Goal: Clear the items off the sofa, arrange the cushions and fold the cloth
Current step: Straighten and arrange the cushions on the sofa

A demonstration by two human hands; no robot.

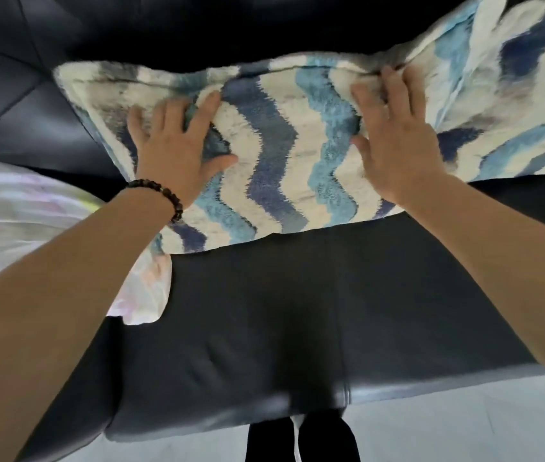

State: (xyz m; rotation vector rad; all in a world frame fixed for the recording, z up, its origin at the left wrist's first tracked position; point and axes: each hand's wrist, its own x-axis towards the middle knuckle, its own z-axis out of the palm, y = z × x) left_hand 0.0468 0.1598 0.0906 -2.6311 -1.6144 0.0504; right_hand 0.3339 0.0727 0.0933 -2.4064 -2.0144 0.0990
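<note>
Both forearms extend forward, with the left hand [177, 151] and right hand [394, 141] laid palm-down, fingers spread and mostly straight, pressing the shaggy blue-and-white wave-patterned cushion [281, 155] without closing around it. This cushion leans against the backrest of the dark leather sofa [264, 311], touching a second matching cushion [514, 95] on the right. The right fingertips reach the top seam, possibly hooking it; a crumpled pale cloth [14, 221] lies on the seat at left.

Cushion [274, 155] on sofa [247, 311] seat (cloth [14, 221] left, second cushion [514, 95] right).
</note>
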